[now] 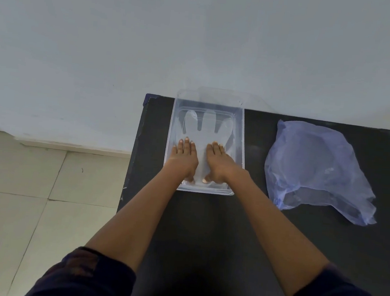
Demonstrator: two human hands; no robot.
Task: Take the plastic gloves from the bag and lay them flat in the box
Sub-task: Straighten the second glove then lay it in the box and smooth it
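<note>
Clear plastic glove (202, 134) lies in the box (243, 138); left hand (185, 157) and right hand (218, 161) press it, fingers straight.

Clear glossy plastic box (170, 131), filmy translucent glove (205, 127), crinkled thin plastic bag (317, 168), matt black table (206, 219).

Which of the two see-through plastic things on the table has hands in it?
The clear rigid box on the left: both hands press a plastic glove flat inside it. The crumpled bluish bag to its right lies untouched.

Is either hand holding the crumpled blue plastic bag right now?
No; both hands press flat inside the clear plastic box, while the crumpled blue plastic bag lies apart.
</note>
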